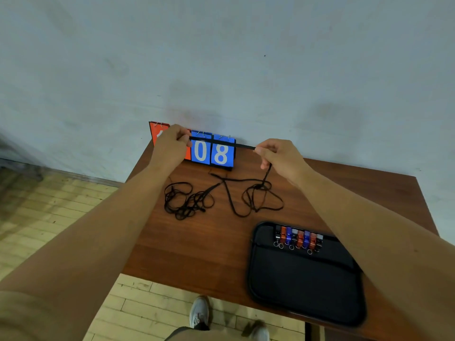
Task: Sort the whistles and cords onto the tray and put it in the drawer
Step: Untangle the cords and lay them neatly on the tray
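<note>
Both hands, left hand (172, 141) and right hand (275, 153), have fingers pinching a flat black cord (221, 143) taut over the glossy wooden table (197, 242); shiny whistles (299, 238) line the soft black tray (305, 286).

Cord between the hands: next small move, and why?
Probably bring the left hand toward the right hand, folding the taut cord into a loop: its tail hangs to a loose heap on the table, and the tray holds only whistles.
</note>
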Demonstrator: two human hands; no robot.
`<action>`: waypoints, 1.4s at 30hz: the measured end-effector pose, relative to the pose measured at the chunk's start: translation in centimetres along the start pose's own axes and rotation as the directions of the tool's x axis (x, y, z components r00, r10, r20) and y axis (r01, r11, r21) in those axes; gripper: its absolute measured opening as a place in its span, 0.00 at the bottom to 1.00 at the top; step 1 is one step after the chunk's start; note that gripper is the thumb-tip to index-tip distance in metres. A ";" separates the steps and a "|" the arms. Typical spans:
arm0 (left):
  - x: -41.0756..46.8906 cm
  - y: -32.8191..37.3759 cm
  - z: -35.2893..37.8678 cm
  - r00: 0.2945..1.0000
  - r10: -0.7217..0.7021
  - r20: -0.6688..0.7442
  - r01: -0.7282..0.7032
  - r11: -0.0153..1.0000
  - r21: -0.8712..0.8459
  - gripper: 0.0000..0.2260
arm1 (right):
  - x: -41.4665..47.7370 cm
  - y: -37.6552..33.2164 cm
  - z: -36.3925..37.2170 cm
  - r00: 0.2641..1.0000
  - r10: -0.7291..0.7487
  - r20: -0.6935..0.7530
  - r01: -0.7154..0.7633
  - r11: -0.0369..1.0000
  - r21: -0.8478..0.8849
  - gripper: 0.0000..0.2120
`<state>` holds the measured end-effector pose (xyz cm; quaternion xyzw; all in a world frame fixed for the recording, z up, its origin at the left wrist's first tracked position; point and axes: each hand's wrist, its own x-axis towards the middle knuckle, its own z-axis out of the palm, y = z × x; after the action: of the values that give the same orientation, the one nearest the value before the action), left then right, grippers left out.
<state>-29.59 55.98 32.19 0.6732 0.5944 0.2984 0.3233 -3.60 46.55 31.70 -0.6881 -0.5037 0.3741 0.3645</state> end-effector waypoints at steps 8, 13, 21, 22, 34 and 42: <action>-2.3 1.8 3.8 0.934 0.082 0.349 -0.067 0.996 -0.054 0.18 | 0.1 -0.2 1.0 0.997 -0.016 0.074 0.016 1.000 0.011 0.07; -3.1 3.7 5.6 0.838 0.158 0.523 -0.177 0.984 -0.014 0.14 | 0.7 -1.8 1.5 0.995 -0.080 0.053 0.079 0.997 0.019 0.06; -2.1 2.3 4.5 0.877 0.063 0.476 0.136 0.918 -0.373 0.11 | 0.7 -1.8 2.5 0.986 -0.079 0.150 0.073 0.996 0.044 0.08; -2.3 2.3 4.2 0.861 0.075 0.502 0.103 0.943 -0.317 0.12 | 0.8 -1.6 2.8 0.984 -0.084 0.160 0.076 0.996 0.052 0.08; -0.7 -3.0 2.5 0.992 -0.110 0.070 0.109 0.994 0.018 0.16 | 1.0 2.3 2.1 0.984 0.030 0.178 0.012 0.972 -0.233 0.07; -3.0 -1.2 4.5 0.864 0.082 0.496 -0.061 0.996 -0.058 0.21 | 1.3 -0.1 4.7 0.967 -0.036 0.252 0.073 0.987 -0.140 0.10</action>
<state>-27.10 52.78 28.41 0.7423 0.4594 0.1384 0.4678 -7.55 48.46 29.44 -0.6468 -0.5907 0.4088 0.2564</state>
